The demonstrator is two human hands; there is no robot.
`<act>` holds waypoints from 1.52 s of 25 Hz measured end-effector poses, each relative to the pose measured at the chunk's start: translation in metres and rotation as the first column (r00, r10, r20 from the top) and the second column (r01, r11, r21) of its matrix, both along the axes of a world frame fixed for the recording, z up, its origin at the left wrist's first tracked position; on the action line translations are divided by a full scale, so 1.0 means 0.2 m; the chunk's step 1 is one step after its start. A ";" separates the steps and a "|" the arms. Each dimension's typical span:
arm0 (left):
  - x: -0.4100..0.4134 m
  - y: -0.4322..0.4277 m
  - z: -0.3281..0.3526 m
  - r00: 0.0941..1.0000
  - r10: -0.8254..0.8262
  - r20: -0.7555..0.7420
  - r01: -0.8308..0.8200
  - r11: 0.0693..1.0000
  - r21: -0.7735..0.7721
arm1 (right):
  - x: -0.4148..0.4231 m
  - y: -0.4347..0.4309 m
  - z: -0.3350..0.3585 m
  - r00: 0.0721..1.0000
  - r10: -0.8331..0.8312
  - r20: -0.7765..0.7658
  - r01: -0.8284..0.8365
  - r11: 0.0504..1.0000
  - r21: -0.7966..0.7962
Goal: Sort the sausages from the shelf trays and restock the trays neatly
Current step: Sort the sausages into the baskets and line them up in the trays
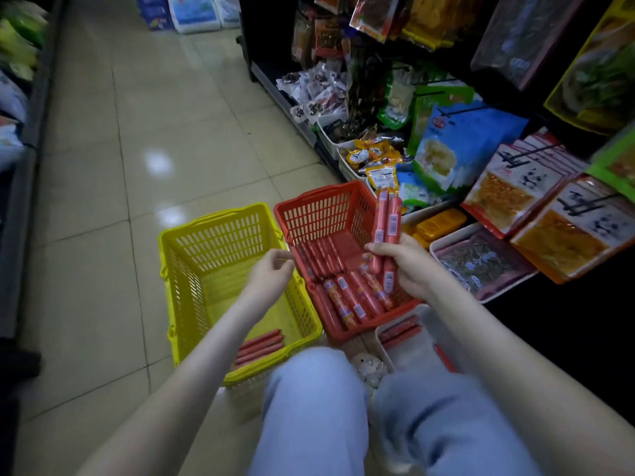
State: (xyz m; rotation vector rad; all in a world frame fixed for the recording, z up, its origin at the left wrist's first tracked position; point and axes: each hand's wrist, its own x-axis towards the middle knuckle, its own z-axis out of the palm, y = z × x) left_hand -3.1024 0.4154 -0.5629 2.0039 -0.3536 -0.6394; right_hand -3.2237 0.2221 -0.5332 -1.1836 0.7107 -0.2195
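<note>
Aisle floor [103, 166]: red basket [323, 207] carries most sausages [350, 297], yellow basket [213, 235] few. Right hand [405, 266] grips a bunch [386, 221] above the red; left hand [271, 273] hangs loosely curled, empty. Sorting looks midway; tray [412, 355] hardly restocked.

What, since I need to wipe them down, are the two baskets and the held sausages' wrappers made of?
Yellow basket and red basket: probably moulded plastic, uniform colour, slotted walls, slight sheen. Sausages in the right hand: seemingly thin glossy plastic film, with highlights and barcode labels.
</note>
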 end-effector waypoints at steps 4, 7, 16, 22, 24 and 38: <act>0.24 -0.13 -0.35 0.972 -0.048 0.228 0.012 0.988 0.154 | 0.23 -0.21 -0.34 0.976 0.076 -0.202 -0.082 0.996 -0.022; 0.40 -0.24 -0.61 0.917 -0.157 0.366 0.066 0.967 0.248 | 0.42 -0.30 -0.68 0.932 0.138 -0.336 -0.140 0.990 0.018; 0.59 -0.49 -1.24 0.820 -0.324 0.473 0.169 0.925 0.341 | 0.72 -0.41 -1.67 0.823 -0.009 -0.567 -0.067 0.992 -0.112; 0.59 -0.50 -1.35 0.829 -0.232 0.509 0.138 0.967 0.214 | 1.09 -0.31 -1.88 0.901 0.094 -0.423 -0.267 0.889 -0.372; 0.59 -0.50 -1.35 0.835 -0.212 0.508 0.138 0.974 0.179 | 1.15 -0.26 -1.94 0.875 0.140 -0.463 -0.358 0.831 -0.426; 0.57 -0.50 -1.33 0.861 -0.156 0.485 0.116 0.987 0.111 | 1.07 -0.30 -2.05 0.695 0.062 -0.717 -0.662 0.445 -0.603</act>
